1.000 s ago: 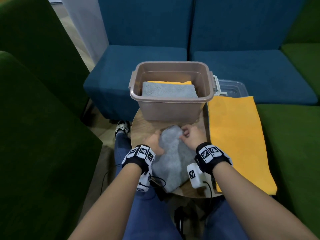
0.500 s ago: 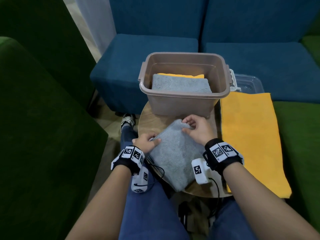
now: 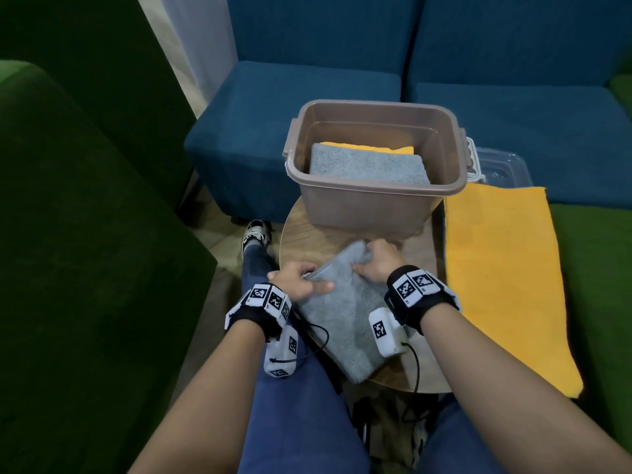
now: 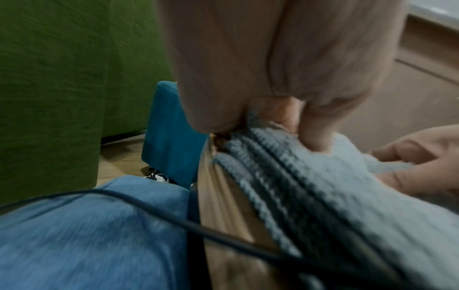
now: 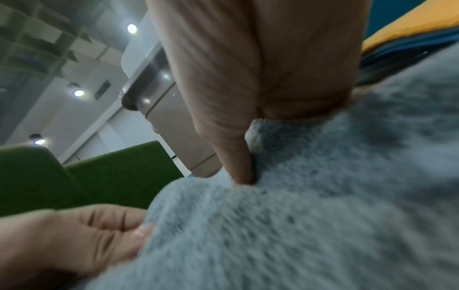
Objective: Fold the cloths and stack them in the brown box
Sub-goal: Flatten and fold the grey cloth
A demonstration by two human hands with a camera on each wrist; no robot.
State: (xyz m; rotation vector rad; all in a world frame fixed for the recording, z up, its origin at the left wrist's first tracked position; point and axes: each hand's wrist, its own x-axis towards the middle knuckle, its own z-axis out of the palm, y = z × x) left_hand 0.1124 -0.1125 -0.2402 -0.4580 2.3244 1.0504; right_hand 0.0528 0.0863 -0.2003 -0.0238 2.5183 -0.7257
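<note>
Support surface: round wooden table (image 3: 297, 234).
Resting on it: brown box (image 3: 372, 203) at the far side; folded grey cloth (image 3: 345, 323) at the near side, overhanging the edge.

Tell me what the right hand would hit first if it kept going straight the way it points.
Probably the near wall of the brown box: the right hand, gripping the grey cloth, points at it across bare table. Depth is uncertain.

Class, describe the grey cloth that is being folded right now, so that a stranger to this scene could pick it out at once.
Find the brown box on the small round wooden table. Just in front of it, nearer the person, lies the grey cloth, gripped by the left hand and right hand. Unlike the grey cloth inside the box, it is outside, on the table.
</note>
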